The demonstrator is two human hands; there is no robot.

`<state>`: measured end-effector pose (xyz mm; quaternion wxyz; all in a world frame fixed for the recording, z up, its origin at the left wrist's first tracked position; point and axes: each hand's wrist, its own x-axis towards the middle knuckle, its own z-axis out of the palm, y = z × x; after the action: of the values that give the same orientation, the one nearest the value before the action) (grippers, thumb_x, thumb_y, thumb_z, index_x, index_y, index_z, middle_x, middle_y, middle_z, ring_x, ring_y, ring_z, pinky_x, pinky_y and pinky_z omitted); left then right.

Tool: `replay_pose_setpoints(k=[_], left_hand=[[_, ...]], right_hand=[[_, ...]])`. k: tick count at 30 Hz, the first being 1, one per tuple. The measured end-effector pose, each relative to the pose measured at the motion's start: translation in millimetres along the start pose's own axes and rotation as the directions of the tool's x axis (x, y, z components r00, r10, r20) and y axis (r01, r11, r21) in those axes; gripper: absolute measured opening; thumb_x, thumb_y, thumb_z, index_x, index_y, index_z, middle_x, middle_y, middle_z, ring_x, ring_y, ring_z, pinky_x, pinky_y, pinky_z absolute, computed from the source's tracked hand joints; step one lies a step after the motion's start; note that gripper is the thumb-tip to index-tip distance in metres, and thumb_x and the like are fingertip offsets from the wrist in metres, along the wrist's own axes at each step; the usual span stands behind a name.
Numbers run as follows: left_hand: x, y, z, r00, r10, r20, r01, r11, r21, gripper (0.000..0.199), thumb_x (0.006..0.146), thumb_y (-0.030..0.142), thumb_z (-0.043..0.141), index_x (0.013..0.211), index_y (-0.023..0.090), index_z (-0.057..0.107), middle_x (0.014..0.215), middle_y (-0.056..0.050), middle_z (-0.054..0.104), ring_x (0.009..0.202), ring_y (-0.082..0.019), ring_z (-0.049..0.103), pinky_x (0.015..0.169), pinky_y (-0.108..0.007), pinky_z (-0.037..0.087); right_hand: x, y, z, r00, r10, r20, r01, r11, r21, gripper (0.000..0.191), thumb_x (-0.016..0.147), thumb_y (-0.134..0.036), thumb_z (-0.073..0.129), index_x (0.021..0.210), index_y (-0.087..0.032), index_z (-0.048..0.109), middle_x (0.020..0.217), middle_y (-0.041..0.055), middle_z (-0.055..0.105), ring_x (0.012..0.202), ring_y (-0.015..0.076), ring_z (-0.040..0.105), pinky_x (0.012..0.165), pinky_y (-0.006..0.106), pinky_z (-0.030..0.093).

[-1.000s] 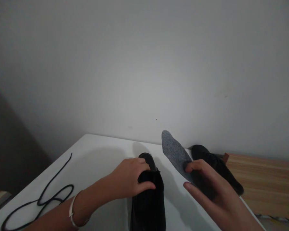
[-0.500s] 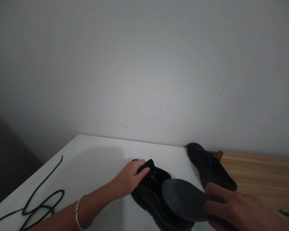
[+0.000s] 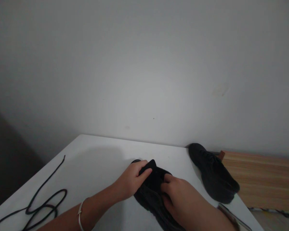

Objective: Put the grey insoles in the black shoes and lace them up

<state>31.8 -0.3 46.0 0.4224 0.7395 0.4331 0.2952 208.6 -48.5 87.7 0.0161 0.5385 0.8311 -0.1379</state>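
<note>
A black shoe (image 3: 148, 200) without a lace lies on the white table in front of me. My left hand (image 3: 131, 179) is closed on its tongue (image 3: 153, 165), pulling it up and away from the opening. My right hand (image 3: 179, 194) reaches into the shoe from the right, fingers curled down inside around a dark insole (image 3: 157, 182). Most of the insole is hidden by the hand and the shoe's walls.
A second black shoe (image 3: 212, 173), laced, rests at the table's right edge near the wall. A loose black shoelace (image 3: 44, 205) lies in loops at the left. Beyond the right edge is a wood-grain surface (image 3: 267, 179). The wall (image 3: 144, 80) rises behind the white table (image 3: 106, 160).
My right hand has moved left and forward, carrying the insole into the shoe's opening. The left hand keeps its hold on the tongue.
</note>
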Motion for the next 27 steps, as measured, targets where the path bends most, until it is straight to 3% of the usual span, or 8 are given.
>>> replay_pose_setpoints(k=[3, 5, 9, 12, 15, 20, 23, 27], left_hand=[[-0.4, 0.1, 0.4, 1.000, -0.010, -0.002, 0.010, 1.000, -0.025, 0.030, 0.090, 0.041, 0.044, 0.077, 0.016, 0.054, 0.067, 0.001, 0.049, 0.064, -0.013, 0.046, 0.053, -0.022, 0.034], [-0.7, 0.6, 0.4, 1.000, -0.013, 0.007, 0.014, 0.999, -0.042, 0.030, 0.090, 0.042, 0.044, 0.077, 0.016, 0.053, 0.065, 0.001, 0.047, 0.062, -0.013, 0.045, 0.051, -0.022, 0.033], [-0.9, 1.4, 0.0, 1.000, -0.019, 0.023, 0.021, 0.997, -0.071, 0.030, 0.090, 0.042, 0.044, 0.074, 0.017, 0.051, 0.062, 0.003, 0.043, 0.059, -0.012, 0.043, 0.050, -0.022, 0.031], [-0.8, 1.3, -0.4, 0.999, -0.015, 0.031, 0.018, 0.997, -0.076, 0.030, 0.089, 0.042, 0.044, 0.074, 0.017, 0.050, 0.062, 0.003, 0.043, 0.059, -0.012, 0.043, 0.050, -0.022, 0.031], [-0.4, 1.5, -0.7, 0.999, -0.014, 0.031, 0.016, 0.998, -0.066, 0.031, 0.090, 0.042, 0.044, 0.073, 0.017, 0.050, 0.062, 0.003, 0.045, 0.059, -0.012, 0.044, 0.051, -0.023, 0.032], [-0.4, 2.8, -1.6, 0.999, -0.003, 0.045, 0.005, 0.999, -0.052, 0.030, 0.090, 0.042, 0.043, 0.074, 0.017, 0.050, 0.063, 0.002, 0.046, 0.060, -0.013, 0.045, 0.051, -0.023, 0.033], [-0.3, 2.5, -3.7, 0.997, -0.007, 0.074, 0.011, 0.999, -0.051, 0.030, 0.091, 0.041, 0.042, 0.076, 0.017, 0.051, 0.063, 0.003, 0.045, 0.058, -0.012, 0.044, 0.052, -0.023, 0.033], [3.7, 1.4, -10.1, 0.991, 0.033, 0.128, -0.033, 0.999, -0.001, 0.029, 0.092, 0.038, 0.043, 0.073, 0.017, 0.050, 0.067, 0.003, 0.048, 0.062, -0.011, 0.046, 0.058, -0.023, 0.034]], right_hand=[[9.7, 0.5, 11.2, 0.998, -0.042, -0.039, 0.045, 0.996, 0.073, 0.031, 0.079, -0.007, 0.044, 0.085, -0.018, 0.072, 0.092, 0.0099, 0.069, 0.080, 0.0195, 0.067, 0.069, 0.026, 0.049], [11.7, 1.0, 11.5, 0.997, -0.079, 0.001, 0.078, 0.995, 0.068, 0.033, 0.077, -0.006, 0.045, 0.091, -0.017, 0.072, 0.096, 0.0103, 0.069, 0.082, 0.0191, 0.067, 0.071, 0.025, 0.050], [10.2, -1.1, 0.3, 0.982, -0.138, 0.130, 0.158, 0.974, -0.161, 0.030, 0.073, -0.004, 0.049, 0.089, -0.013, 0.073, 0.092, 0.0155, 0.071, 0.089, 0.0270, 0.066, 0.079, 0.034, 0.051], [10.6, -2.5, -3.4, 0.978, -0.109, 0.180, 0.151, 0.958, -0.242, 0.031, 0.074, -0.001, 0.046, 0.085, -0.010, 0.073, 0.087, 0.0168, 0.072, 0.083, 0.0281, 0.068, 0.073, 0.036, 0.052], [14.7, -0.1, 2.2, 0.987, -0.089, 0.132, 0.105, 0.987, -0.119, 0.034, 0.075, 0.000, 0.044, 0.087, -0.013, 0.073, 0.087, 0.0134, 0.073, 0.074, 0.0233, 0.069, 0.064, 0.029, 0.052], [24.7, 6.3, 16.9, 0.988, -0.150, 0.028, 0.149, 0.988, 0.026, 0.033, 0.073, 0.000, 0.045, 0.089, -0.013, 0.072, 0.092, 0.0119, 0.072, 0.082, 0.0206, 0.069, 0.073, 0.026, 0.050], [24.1, 7.9, 17.9, 0.985, -0.167, 0.035, 0.165, 0.984, 0.072, 0.031, 0.075, -0.002, 0.046, 0.088, -0.014, 0.071, 0.090, 0.0110, 0.073, 0.080, 0.0199, 0.069, 0.072, 0.025, 0.050], [13.4, 11.0, 4.1, 0.975, -0.201, 0.096, 0.185, 0.971, 0.154, 0.028, 0.082, -0.008, 0.045, 0.094, -0.014, 0.069, 0.090, 0.0106, 0.073, 0.079, 0.0182, 0.069, 0.068, 0.023, 0.048]])
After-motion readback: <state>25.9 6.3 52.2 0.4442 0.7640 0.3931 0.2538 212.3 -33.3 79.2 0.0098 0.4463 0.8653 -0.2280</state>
